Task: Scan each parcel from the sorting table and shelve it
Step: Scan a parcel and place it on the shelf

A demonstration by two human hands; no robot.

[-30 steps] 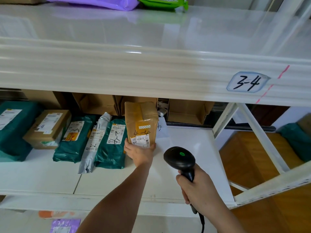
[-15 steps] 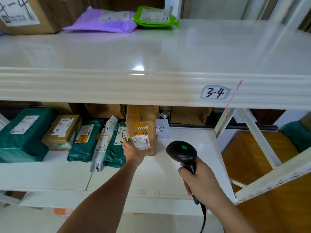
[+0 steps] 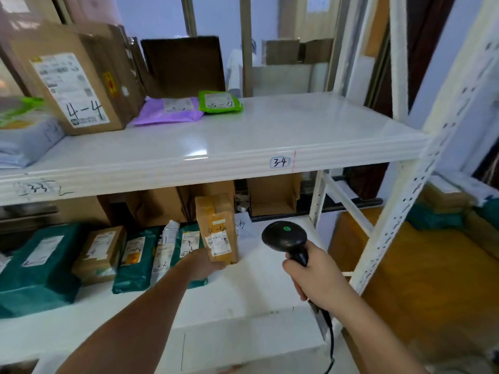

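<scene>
A small brown cardboard parcel (image 3: 217, 228) stands upright on the lower shelf (image 3: 256, 287) of a white rack, its near face carrying a white label and a handwritten "4-4". The left hand (image 3: 205, 265) is at its lower near corner, touching it; blur hides whether the fingers actually grip it. Just left of the parcel lie a dark green mailer bag (image 3: 189, 244), a white-grey mailer (image 3: 164, 252), another green mailer (image 3: 135, 260), a flat brown box (image 3: 100, 252) and a large green bag (image 3: 37, 268), side by side. To the right and nearer, the right hand (image 3: 316, 279) is clenched around the handle of a black barcode scanner (image 3: 286, 238), whose head shows a green light. On the upper shelf (image 3: 270, 130), marked "3-4" on its front edge, sit a big cardboard box (image 3: 78, 82) marked "4-4" at the left, a purple mailer (image 3: 170, 112) and a bright green mailer (image 3: 219, 101) farther back.
</scene>
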